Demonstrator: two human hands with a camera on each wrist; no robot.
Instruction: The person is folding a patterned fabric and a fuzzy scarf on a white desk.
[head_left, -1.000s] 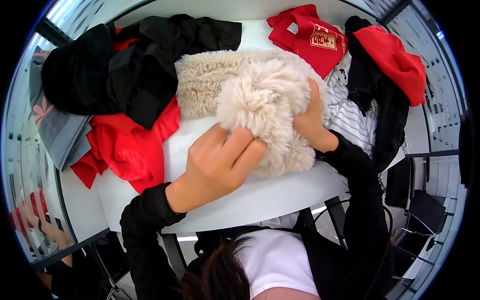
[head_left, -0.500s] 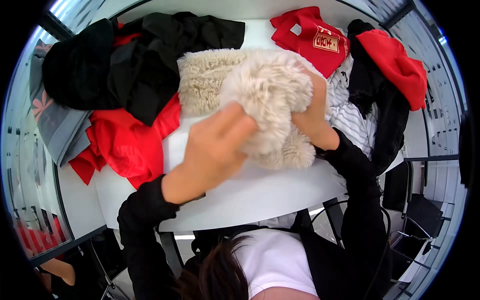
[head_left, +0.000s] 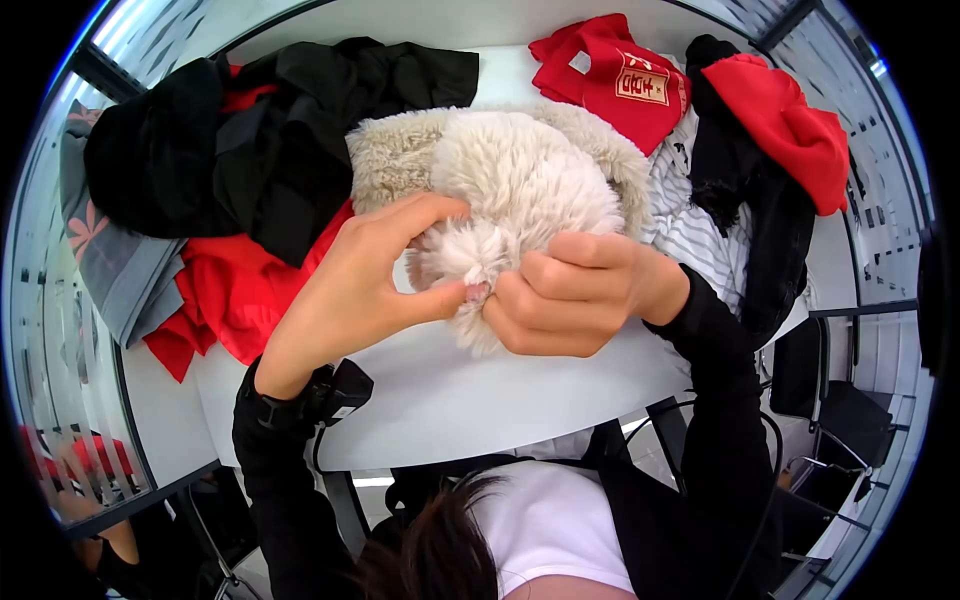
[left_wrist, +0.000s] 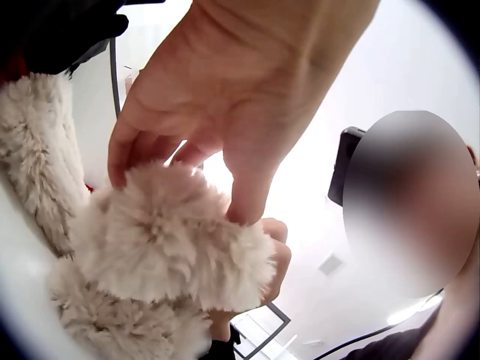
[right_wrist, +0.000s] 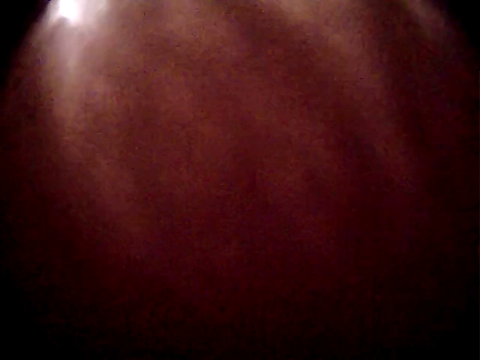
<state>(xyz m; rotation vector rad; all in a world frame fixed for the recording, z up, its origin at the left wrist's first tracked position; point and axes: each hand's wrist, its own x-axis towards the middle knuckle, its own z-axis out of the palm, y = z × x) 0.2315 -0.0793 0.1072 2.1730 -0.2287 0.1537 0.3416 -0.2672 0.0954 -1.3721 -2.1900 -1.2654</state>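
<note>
A cream fluffy item (head_left: pixel 520 165) lies bunched in the middle of the white table (head_left: pixel 440 400), a flatter part of it or another fluffy piece behind. At its near left side the left hand (head_left: pixel 365 285) grips the fur between thumb and fingers; in the left wrist view this hand (left_wrist: pixel 217 105) holds the fluffy bundle (left_wrist: pixel 165 240) from above. The right hand (head_left: pixel 580 295) has its fingers curled round the near edge of the fur, close beside the left thumb. The right wrist view is dark and blurred, with nothing to make out.
Black clothes (head_left: pixel 290 140) over a red garment (head_left: pixel 235 295) and a grey one (head_left: pixel 125 270) lie at the left. At the right are a red cloth with a gold label (head_left: pixel 640 85), striped fabric (head_left: pixel 695 225), black clothing (head_left: pixel 775 240) and another red piece (head_left: pixel 785 120).
The right hand has come from the fur's right side to its near edge. The left hand has turned, its thumb now against the fur. The fluffy bundle's raised part has spread and shifted left.
</note>
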